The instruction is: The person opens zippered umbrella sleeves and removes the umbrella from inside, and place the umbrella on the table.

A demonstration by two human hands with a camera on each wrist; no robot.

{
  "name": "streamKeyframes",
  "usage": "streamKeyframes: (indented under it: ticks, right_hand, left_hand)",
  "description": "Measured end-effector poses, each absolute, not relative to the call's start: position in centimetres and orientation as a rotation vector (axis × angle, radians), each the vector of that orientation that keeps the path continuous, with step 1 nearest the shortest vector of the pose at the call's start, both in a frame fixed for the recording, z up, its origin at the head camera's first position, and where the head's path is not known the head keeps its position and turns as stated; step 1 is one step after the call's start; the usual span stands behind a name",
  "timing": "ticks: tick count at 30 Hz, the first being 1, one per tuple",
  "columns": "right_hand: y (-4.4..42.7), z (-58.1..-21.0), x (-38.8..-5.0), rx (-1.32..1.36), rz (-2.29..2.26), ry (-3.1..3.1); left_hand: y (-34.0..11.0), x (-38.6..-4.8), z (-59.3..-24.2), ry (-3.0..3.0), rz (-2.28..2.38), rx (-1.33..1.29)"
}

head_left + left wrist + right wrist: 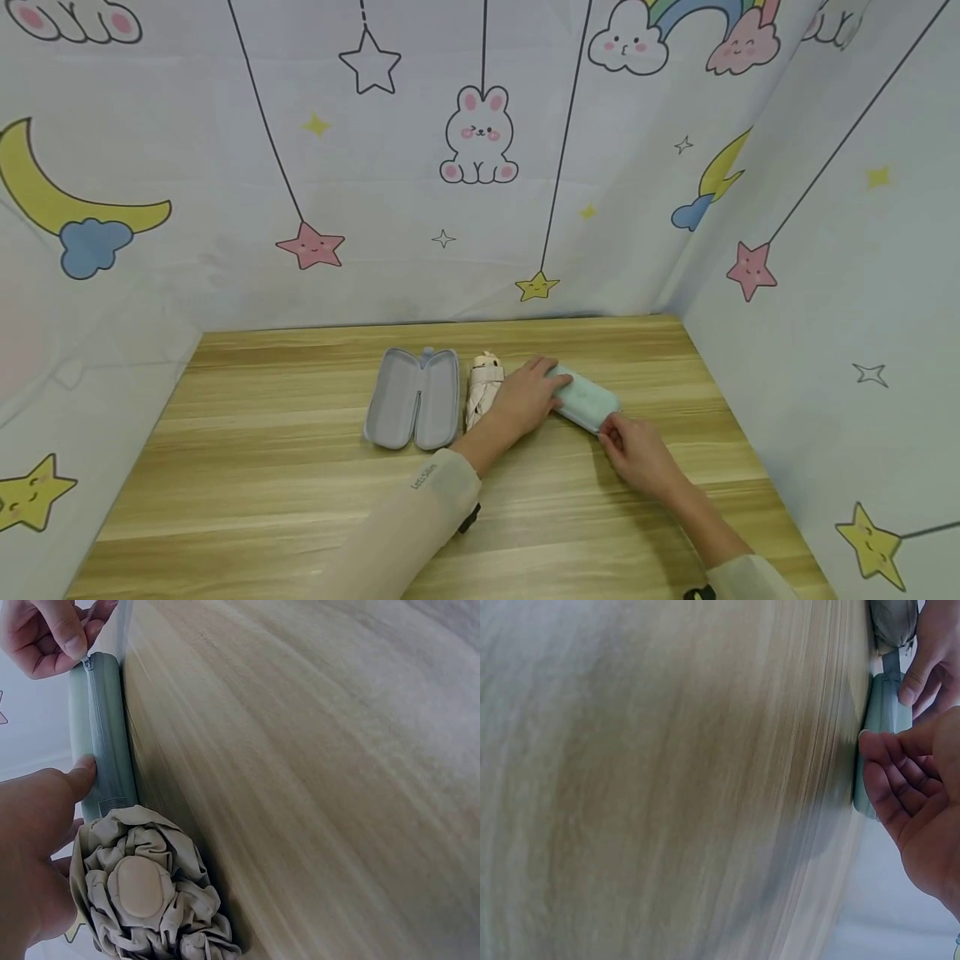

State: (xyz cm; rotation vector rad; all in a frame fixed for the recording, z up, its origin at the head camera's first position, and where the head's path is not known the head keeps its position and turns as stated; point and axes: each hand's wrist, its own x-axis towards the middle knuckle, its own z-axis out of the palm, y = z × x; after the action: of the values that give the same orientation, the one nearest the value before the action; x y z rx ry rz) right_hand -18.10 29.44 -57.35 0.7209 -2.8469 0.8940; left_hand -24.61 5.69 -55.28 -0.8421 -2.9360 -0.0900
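Observation:
A mint-green zippered case lies closed and slanted on the table. My left hand holds its left end, thumb against the near side and fingers over the top. At the right end my right hand pinches the zipper pull; in the left wrist view the zipper runs along the side up to that pinch. Next to my left hand lies a folded beige umbrella, partly covered by the wrist. Its round end faces the left wrist camera.
Left of the umbrella, a grey hard-shell case lies unfolded with both halves up. The wood-grain table meets a printed cloth backdrop at the back and sides.

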Motion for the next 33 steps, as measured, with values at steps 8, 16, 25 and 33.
streamKeyframes:
  ticks: [8, 16, 25, 33]
  right_hand:
    - [29.3, -57.4, -18.2, 0.713, 0.909, -2.832]
    - [29.8, -57.2, -18.3, 0.671, 0.870, -2.850]
    - [31.2, -57.3, -19.1, 0.617, 0.814, -2.910]
    - [32.8, -57.0, -21.1, 0.630, 0.797, -2.902]
  left_hand:
    - [5.7, -24.8, -55.4, -2.935, -0.102, -0.835]
    - [5.9, -24.7, -55.4, -2.919, -0.046, -0.843]
    - [5.4, -24.7, -55.4, -2.910, -0.029, -0.871]
    - [4.7, -24.6, -54.7, -2.912, -0.112, -0.948]
